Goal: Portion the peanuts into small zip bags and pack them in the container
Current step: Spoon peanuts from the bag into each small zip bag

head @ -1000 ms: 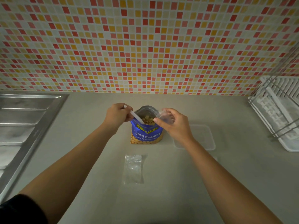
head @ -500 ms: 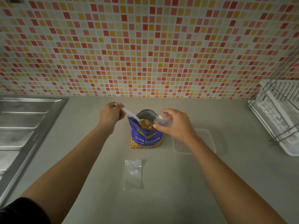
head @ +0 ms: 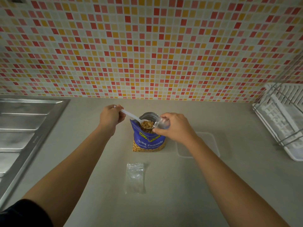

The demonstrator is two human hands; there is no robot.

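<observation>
Spoon (head: 131, 114) has risen (heaped with peanuts (head: 147, 124)) to the zip bag (head: 161, 122).

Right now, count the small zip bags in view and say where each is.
2. One zip bag is pinched in the right hand above the blue peanut bag; the second zip bag lies flat on the countertop nearer the person. More could be stacked there.

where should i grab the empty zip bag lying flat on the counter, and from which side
Probably pinch the near short edge of the zip bag, coming from the person's side. It lies flat on the counter, so only an edge lifts, and that end is clear of the peanut bag.
</observation>
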